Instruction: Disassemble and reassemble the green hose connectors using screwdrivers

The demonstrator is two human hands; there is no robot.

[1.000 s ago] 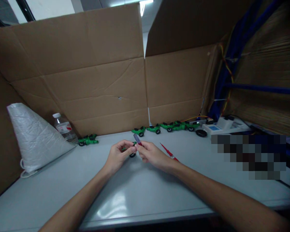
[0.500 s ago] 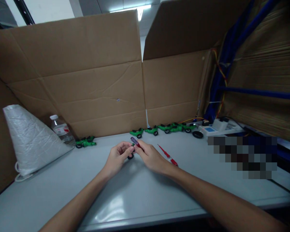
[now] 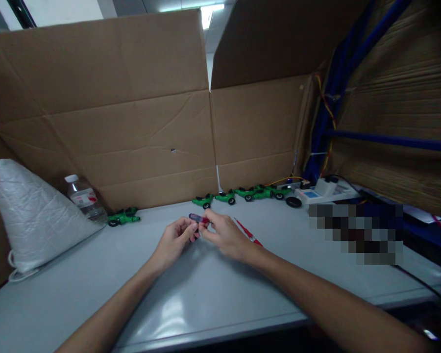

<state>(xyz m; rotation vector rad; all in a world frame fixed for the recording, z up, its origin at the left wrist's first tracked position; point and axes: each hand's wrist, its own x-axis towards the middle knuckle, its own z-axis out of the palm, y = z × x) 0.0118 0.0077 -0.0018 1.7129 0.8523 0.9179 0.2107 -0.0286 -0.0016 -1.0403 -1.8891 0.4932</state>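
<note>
Two hands meet mid-counter. The left hand [image 3: 174,240] curls round a small dark part [image 3: 196,238], nearly all hidden by fingers. The right hand [image 3: 224,234] pinches a short purple-handled screwdriver [image 3: 197,217], tip hidden. Just right of it lies a red-handled screwdriver [image 3: 248,233]. Nearer than the hands, the grey counter [image 3: 191,304] is open. Beyond, green toy motorbikes [image 3: 242,193] line a brown cardboard wall [image 3: 132,147].

This is a small assembly workshop bench. Tall cardboard sheets [image 3: 132,122] wall in a grey desk [image 3: 206,299]. A row of identical green toy vehicles [image 3: 248,192] lines the desk's far edge, and a red screwdriver [image 3: 248,233] lies nearby. A white electrical box [image 3: 312,195] sits at the far right corner, with loose wires [image 3: 325,113] on a blue metal rack [image 3: 389,142] above.
</note>
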